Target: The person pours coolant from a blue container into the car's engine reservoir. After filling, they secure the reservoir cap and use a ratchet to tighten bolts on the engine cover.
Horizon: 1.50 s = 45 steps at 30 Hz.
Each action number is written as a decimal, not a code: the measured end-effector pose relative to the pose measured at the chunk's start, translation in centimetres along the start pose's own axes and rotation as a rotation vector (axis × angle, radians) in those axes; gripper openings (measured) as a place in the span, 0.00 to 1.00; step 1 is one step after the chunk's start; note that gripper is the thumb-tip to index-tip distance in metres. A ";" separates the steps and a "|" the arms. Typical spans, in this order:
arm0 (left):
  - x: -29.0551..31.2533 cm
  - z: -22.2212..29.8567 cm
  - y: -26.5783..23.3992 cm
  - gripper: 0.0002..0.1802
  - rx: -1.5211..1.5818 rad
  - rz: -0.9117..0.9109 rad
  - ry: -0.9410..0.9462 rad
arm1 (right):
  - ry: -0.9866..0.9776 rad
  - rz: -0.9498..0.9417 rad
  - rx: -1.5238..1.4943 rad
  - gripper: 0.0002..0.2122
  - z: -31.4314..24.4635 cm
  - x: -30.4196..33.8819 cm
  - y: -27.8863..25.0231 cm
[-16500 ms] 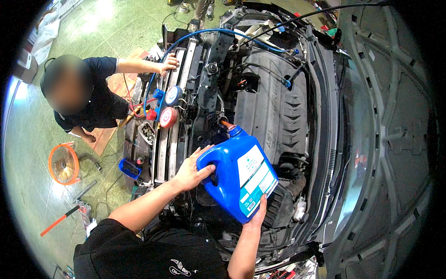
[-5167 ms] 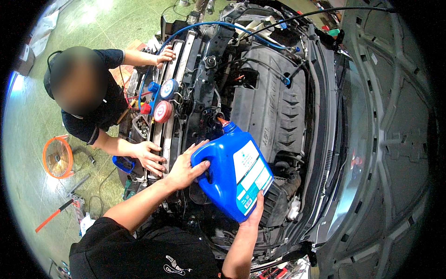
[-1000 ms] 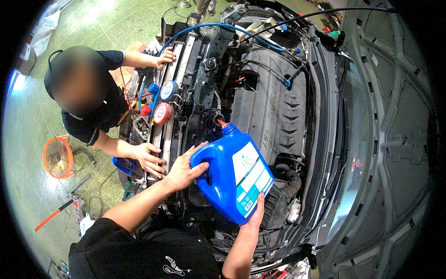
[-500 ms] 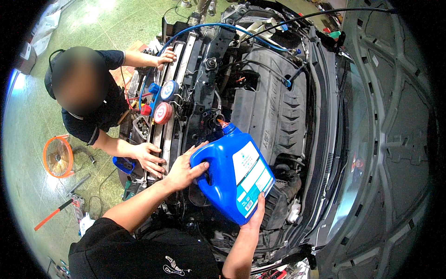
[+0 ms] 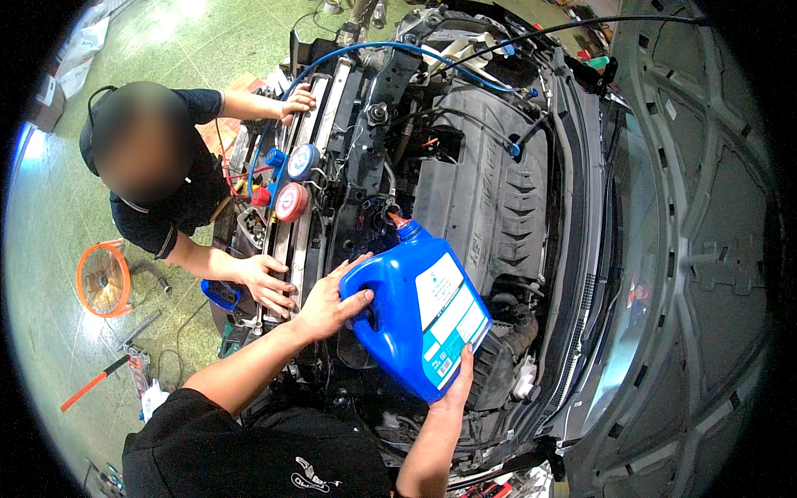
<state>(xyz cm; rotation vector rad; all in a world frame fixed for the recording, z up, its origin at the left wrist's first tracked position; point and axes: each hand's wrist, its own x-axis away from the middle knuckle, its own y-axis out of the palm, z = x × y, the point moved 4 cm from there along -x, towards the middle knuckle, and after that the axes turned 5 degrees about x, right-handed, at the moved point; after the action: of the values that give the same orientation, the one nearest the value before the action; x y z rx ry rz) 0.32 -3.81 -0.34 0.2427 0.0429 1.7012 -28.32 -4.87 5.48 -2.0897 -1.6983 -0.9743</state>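
A big blue plastic jug with a white and teal label is tilted over the open engine bay. My left hand grips it by its handle. Under its bottom corner, my right hand is closed on the base and holds it up. Reddish-orange liquid runs from the jug's spout into a round filler opening in front of the engine cover. How full the jug is cannot be seen.
Across the front of the car a co-worker rests both hands on the radiator support. Blue and red pressure gauges with hoses lie there. The raised hood stands at the right. An orange-rimmed round fan is on the floor.
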 end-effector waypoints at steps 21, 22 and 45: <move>-0.1 0.0 0.0 0.36 -0.004 -0.005 -0.008 | 0.000 -0.019 0.015 0.33 -0.2 0.2 0.4; -0.1 0.0 0.0 0.37 -0.011 -0.007 -0.013 | -0.007 -0.036 0.032 0.34 -0.3 0.2 0.5; 0.0 0.1 -0.1 0.36 0.013 0.009 -0.008 | -0.007 -0.030 0.018 0.33 -0.3 0.0 0.3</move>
<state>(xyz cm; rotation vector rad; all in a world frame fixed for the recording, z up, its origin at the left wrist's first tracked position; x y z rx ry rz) 0.42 -3.83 -0.28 0.2596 0.0469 1.7091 -28.16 -5.13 5.80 -2.0643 -1.7401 -0.9580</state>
